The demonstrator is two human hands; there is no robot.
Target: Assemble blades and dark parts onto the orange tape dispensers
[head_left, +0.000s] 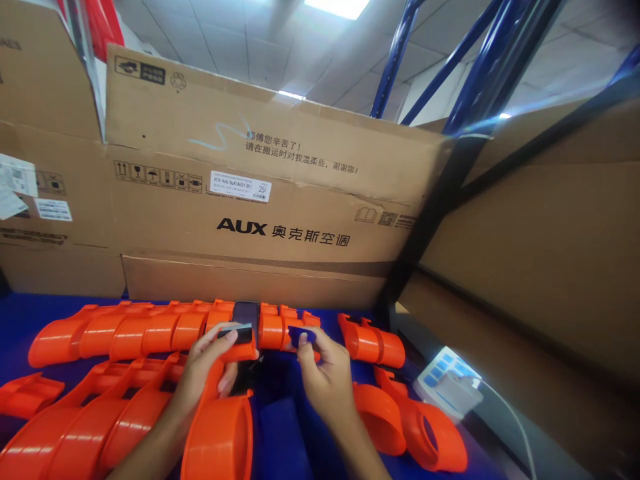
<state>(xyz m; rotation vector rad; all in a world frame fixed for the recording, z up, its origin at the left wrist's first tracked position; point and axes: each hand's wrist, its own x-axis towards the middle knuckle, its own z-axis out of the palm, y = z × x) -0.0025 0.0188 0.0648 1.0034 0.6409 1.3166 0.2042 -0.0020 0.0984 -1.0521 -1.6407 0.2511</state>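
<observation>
My left hand (213,363) is wrapped round an orange plastic part (217,433), whose wide curved end hangs down below the fingers. A small black pad (236,335) lies under the left thumb at the part's upper end. To the right, my right hand (325,367) pinches a small dark blue piece (302,335) between thumb and fingers. The two hands are apart. Behind them, a dark phone-like object (246,317) stands among a row of orange parts (160,331).
More orange parts (85,427) lie at the left and others (433,433) at the right on the blue surface (15,313). A white power strip (447,383) with a cable sits far right. Cardboard (280,200) and a dark rack post (425,227) stand behind.
</observation>
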